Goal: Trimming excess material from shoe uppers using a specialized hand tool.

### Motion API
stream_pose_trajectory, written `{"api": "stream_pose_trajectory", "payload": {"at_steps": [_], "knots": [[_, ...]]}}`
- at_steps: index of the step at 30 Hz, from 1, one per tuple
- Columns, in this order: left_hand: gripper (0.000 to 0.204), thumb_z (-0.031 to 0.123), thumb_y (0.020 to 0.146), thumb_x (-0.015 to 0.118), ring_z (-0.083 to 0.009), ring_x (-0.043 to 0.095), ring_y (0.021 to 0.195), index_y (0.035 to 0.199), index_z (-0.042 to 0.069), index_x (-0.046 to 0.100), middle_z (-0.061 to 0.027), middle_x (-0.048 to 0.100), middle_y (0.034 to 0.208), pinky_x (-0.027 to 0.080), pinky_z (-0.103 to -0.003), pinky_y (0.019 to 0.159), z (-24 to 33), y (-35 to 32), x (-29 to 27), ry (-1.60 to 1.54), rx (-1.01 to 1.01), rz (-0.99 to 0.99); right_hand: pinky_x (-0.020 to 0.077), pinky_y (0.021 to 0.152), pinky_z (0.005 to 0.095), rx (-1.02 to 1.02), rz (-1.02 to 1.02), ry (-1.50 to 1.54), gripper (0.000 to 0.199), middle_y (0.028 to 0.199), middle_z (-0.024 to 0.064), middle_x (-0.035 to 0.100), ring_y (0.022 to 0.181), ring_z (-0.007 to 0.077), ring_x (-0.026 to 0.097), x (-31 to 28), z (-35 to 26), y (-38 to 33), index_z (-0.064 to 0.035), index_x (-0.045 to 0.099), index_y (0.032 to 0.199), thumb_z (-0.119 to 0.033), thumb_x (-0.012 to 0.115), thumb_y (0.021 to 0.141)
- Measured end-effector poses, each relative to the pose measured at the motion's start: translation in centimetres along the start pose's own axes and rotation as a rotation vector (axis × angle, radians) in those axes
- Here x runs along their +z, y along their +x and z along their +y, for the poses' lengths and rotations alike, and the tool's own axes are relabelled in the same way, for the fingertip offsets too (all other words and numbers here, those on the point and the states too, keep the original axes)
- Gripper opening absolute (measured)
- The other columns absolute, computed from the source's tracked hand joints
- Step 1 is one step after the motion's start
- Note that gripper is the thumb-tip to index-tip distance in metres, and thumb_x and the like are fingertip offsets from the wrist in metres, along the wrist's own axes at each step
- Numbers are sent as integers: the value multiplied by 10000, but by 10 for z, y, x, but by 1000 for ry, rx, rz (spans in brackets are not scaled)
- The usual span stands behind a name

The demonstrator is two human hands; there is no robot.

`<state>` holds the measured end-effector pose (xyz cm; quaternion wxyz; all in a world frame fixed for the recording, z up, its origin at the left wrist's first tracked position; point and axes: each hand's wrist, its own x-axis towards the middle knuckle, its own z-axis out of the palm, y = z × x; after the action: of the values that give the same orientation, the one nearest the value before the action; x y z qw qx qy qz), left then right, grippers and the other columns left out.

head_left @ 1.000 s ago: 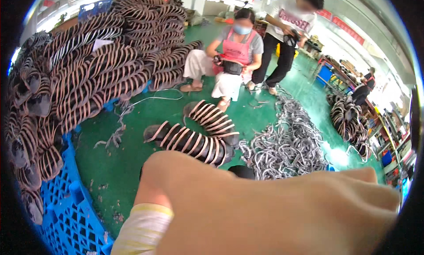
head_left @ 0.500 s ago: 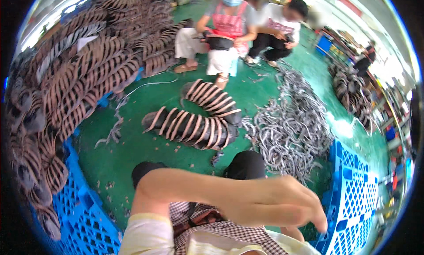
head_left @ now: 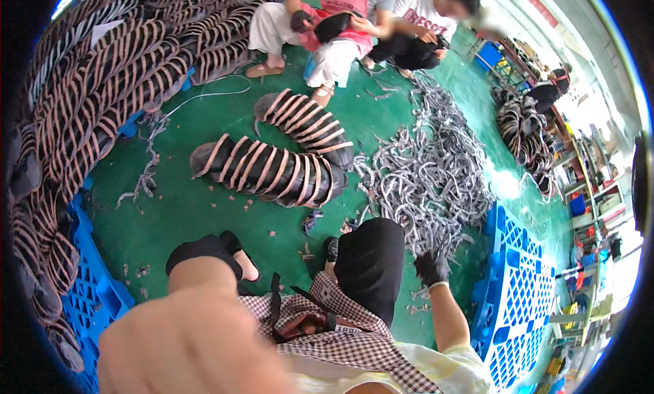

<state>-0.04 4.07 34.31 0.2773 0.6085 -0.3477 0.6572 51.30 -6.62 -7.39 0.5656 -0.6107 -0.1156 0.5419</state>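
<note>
My left hand [head_left: 187, 346] is large and smeared by motion at the lower left, close to the camera. Its fingers cannot be made out, nor can anything held in them. My right hand [head_left: 432, 266], in a dark glove, reaches to the near edge of a heap of grey curly strips [head_left: 436, 183]. The gloved fingers look stretched out at the strips, with no held thing visible. Beyond my knees, two curved rows of nested black pieces with tan bands [head_left: 272, 172] lie on the green floor, apart from both hands.
Large stacks of similar banded pieces [head_left: 88, 121] fill the left, beside a blue plastic pallet [head_left: 95, 285]. Another blue pallet [head_left: 514, 292] stands at the right. Two people sit or crouch beyond the rows, handling dark pieces. Shelves [head_left: 596, 258] line the far right.
My left arm, stretched across to the right before, has swung back to the lower left. My gloved right hand has come into view by the strips. The view has shifted slightly.
</note>
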Motion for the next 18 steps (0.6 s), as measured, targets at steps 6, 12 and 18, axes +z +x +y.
{"api": "stream_pose_trajectory", "payload": {"at_steps": [6, 12, 18], "knots": [[272, 348, 864, 410, -164, 510, 839, 799, 117, 539, 20, 571, 780, 370, -263, 772, 60, -35, -33, 137, -114, 103, 342, 481, 352, 197, -416, 1013, 369, 552, 32, 402, 522, 219, 421, 65, -97, 85, -170, 476, 644, -449, 402, 873], [287, 201, 897, 434, -132, 547, 752, 1033, -6, 578, -50, 593, 818, 436, -268, 680, -50, -182, -227, 1315, -884, 405, 319, 445, 304, 96, -423, 6, 353, 521, -2, 361, 458, 169, 377, 226, -119, 135, -202, 504, 671, -464, 409, 886], [469, 277, 829, 579, -343, 495, 1072, 1179, -13, 463, -209, 554, 1093, 386, -405, 921, -15, -514, -406, 1767, -1639, 112, 448, 655, 454, -661, -358, -1210, 533, 924, 177, 619, 815, 372, 584, 316, -7, 200, -93, 443, 1212, -418, 564, 807]]}}
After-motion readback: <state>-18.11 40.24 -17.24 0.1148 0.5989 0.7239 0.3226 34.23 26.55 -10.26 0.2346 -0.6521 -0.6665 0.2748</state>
